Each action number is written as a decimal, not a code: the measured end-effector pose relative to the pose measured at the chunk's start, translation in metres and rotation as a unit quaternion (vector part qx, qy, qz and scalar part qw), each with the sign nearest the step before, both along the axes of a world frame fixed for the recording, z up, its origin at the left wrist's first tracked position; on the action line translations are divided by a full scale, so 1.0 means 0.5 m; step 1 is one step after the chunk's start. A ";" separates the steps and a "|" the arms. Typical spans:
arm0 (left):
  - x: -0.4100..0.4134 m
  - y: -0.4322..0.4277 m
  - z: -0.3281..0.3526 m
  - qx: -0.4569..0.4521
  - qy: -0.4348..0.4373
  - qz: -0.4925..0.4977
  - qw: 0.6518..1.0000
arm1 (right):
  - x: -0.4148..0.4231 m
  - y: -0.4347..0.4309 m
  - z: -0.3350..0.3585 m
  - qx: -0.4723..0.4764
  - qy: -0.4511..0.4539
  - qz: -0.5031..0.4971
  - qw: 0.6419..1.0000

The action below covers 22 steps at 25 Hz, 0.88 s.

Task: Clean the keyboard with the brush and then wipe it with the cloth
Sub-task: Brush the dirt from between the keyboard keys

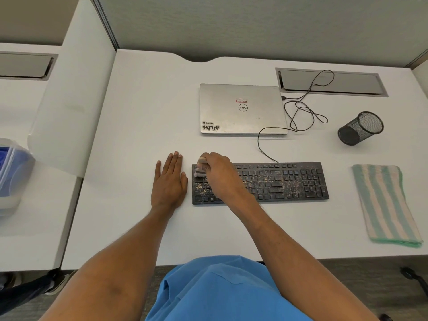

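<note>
Head view: brushing is in hand at the left end of the keyboard (pixel 278 181), with debris still across most keys.
The right hand (pixel 220 174) has its grip round the brush (pixel 201 169); the left hand (pixel 170 181) lies flat on the bench (pixel 143 112), grip wide; the cloth (pixel 386 205) lies unused.

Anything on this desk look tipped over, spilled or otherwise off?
Two things. The black mesh pen cup lies tipped on its side, right of the laptop. The keyboard is speckled with pale crumbs; the right hand holds the brush over its left end.
</note>
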<state>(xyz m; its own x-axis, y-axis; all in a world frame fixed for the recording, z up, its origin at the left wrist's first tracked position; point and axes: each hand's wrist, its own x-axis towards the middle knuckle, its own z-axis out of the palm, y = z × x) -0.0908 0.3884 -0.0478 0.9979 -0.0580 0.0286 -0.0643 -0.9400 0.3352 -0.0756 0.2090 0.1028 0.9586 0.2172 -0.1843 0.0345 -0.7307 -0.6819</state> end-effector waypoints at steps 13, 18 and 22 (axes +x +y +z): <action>0.002 0.000 -0.001 -0.001 -0.004 -0.002 1.000 | -0.008 0.003 0.004 0.023 -0.005 -0.012 1.000; 0.001 0.001 -0.001 0.002 0.001 -0.003 1.000 | -0.024 0.026 -0.016 -0.008 -0.011 0.030 0.999; 0.002 0.002 -0.001 0.003 0.005 0.000 1.000 | -0.025 0.020 0.002 -0.036 0.026 0.087 0.995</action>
<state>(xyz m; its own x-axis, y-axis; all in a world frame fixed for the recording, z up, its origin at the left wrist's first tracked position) -0.0897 0.3894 -0.0482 0.9982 -0.0575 0.0175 -0.0601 -0.9420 0.3301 -0.0882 0.2188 0.1037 0.8963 0.3635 -0.2539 0.1310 -0.7641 -0.6316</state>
